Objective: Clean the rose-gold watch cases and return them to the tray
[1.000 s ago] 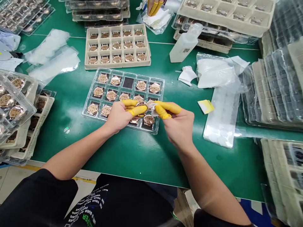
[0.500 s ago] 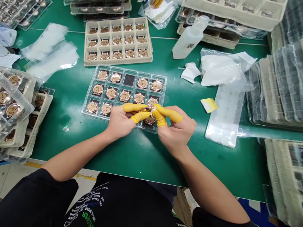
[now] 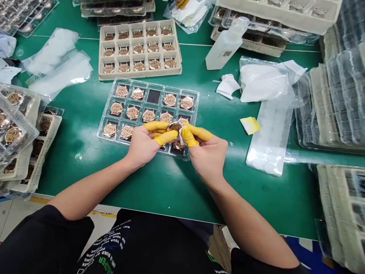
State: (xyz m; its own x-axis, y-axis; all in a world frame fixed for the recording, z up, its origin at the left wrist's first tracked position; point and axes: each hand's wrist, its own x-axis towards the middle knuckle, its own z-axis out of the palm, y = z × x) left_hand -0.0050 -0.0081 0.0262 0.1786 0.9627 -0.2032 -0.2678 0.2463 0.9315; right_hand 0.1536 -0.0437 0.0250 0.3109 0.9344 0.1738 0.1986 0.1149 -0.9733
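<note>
My left hand (image 3: 145,142), with yellow finger cots, pinches a rose-gold watch case (image 3: 174,126) just above a clear plastic tray (image 3: 196,99) of similar cases. My right hand (image 3: 205,150), also in yellow cots, presses a small white wipe (image 3: 181,133) against that case. Both hands hover over the tray's near right corner. One compartment in the tray's far row is empty and dark.
A beige tray (image 3: 139,74) of cases lies behind the clear one. A white bottle (image 3: 225,47), crumpled white wipes (image 3: 227,85) and plastic bags (image 3: 268,121) sit right. Tray stacks (image 3: 19,125) flank both sides. Another person's yellow-tipped fingers (image 3: 181,3) show at the far edge.
The hands stayed over the tray's near right corner and drew closer together; the right fingers shifted along the watch case with the wipe. The camera tilted slightly.
</note>
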